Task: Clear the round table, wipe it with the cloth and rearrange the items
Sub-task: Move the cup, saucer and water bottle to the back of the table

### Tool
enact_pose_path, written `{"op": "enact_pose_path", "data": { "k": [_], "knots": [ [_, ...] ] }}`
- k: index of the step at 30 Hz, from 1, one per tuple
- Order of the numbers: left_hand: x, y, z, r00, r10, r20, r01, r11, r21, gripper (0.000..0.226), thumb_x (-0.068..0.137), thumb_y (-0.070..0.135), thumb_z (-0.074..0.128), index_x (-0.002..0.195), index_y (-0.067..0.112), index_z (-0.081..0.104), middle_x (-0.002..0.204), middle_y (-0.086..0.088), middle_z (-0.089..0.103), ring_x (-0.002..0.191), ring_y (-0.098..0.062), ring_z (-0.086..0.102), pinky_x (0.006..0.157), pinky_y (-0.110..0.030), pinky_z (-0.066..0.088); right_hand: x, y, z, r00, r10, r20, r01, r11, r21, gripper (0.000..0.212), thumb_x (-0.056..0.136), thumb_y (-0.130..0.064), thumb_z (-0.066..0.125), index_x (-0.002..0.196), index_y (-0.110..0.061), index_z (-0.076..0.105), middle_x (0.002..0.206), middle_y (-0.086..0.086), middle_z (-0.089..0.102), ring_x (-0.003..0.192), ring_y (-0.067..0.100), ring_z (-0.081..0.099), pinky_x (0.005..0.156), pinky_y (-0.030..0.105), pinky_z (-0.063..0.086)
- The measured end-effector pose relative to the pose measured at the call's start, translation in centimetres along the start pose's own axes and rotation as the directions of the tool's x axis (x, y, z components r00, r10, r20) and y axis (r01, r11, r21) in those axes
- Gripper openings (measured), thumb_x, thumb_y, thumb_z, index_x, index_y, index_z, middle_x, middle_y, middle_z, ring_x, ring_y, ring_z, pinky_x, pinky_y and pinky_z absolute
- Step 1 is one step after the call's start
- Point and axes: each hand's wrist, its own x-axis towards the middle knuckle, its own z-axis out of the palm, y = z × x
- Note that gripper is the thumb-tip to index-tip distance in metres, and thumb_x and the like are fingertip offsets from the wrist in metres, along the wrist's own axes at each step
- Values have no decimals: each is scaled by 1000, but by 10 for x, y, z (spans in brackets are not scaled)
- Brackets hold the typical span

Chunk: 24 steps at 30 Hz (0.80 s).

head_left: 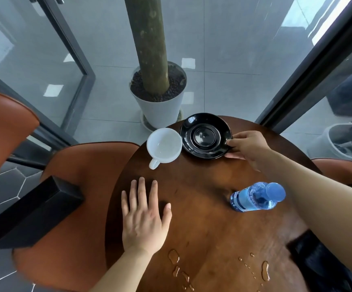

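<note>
Head: saucer [205,135] pinched by right hand [247,146].

Surface [202,218]: saucer [205,135] at far edge, cup [164,145] touching its left side, handle toward near-left. Bottle [255,197] upright right of centre. Water drops [219,268] along near edge. Box [32,213] on chair [70,207] left of surface. Plant pot [158,95] on floor behind.

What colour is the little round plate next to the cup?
The glossy round ceramic saucer is black, seen clearly in the head view.
</note>
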Motion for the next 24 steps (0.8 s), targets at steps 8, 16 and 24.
{"op": "enact_pose_path", "data": {
  "k": [8, 16, 24],
  "knots": [
    [0, 1, -1, 1000, 2, 1, -2, 1000, 1, 68, 97, 55, 35, 151, 14, 41, 160, -21, 34, 151, -38, 26, 121, -59, 20, -14, 6, -17, 999, -4, 42, 2, 998, 65, 26, 94, -1, 65, 117, 8, 61, 93, 25, 71, 76, 33, 72, 67, 34, 64],
    [0, 1, -2, 1000, 1, 12, -1, 1000, 4, 69, 97, 55, 32, 152, 15, 40, 160, -20, 32, 151, -38, 24, 121, -59, 19, -101, 51, -77, 933, -329, 143, 356, 804, -476, 48, 70, 16, 77, 106, -15, 74, 100, 4, 77, 89, 16, 72, 81, 23, 58],
    [0, 2, 0, 1000, -5, -5, 5, 1000, 4, 69, 95, 54, 33, 151, 13, 41, 159, -21, 34, 150, -39, 25, 121, -60, 20, -140, 93, -54, 916, -359, 178, 399, 854, -335, 83, 59, -17, 98, 130, -26, 57, 119, -31, 64, 110, -1, 63, 94, 14, 47]
  ]
}}
